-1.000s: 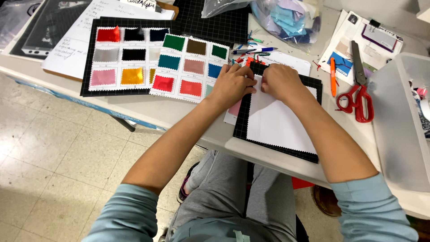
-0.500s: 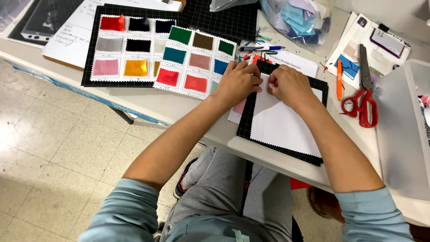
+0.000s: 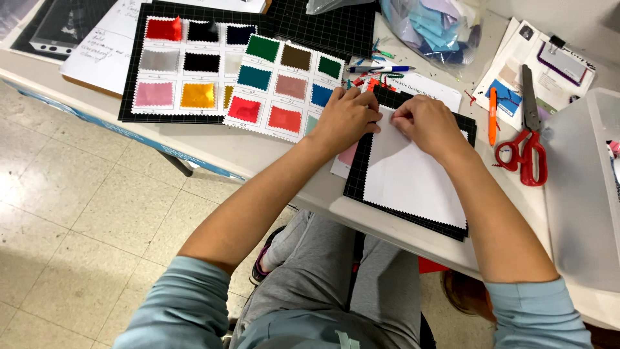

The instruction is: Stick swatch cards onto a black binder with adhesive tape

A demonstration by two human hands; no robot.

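**Both hands pressed to a white sheet on a black mat**

A white sheet [image 3: 413, 178] with pinked edges is laid on a black gridded mat [image 3: 357, 174] near the front edge of the worktop [image 3: 213, 152]. The left hand [image 3: 345, 119] and the right hand [image 3: 426, 126] are set side by side at the sheet's upper edge, at twelve o'clock of the sheet. The fingers of both hands are curled down onto that edge; what is pinched beneath them is hidden, possibly a small piece of fabric, so a grasp cannot be confirmed.

At ten o'clock from the hands, a white swatch card [image 3: 281, 87] with coloured fabric squares is overlapped onto a black swatch board [image 3: 132, 90]. At three o'clock, red-handled scissors [image 3: 529, 139] and an orange pen [image 3: 493, 116] are seen. A clear bag of fabric scraps [image 3: 433, 29] is placed at one o'clock.
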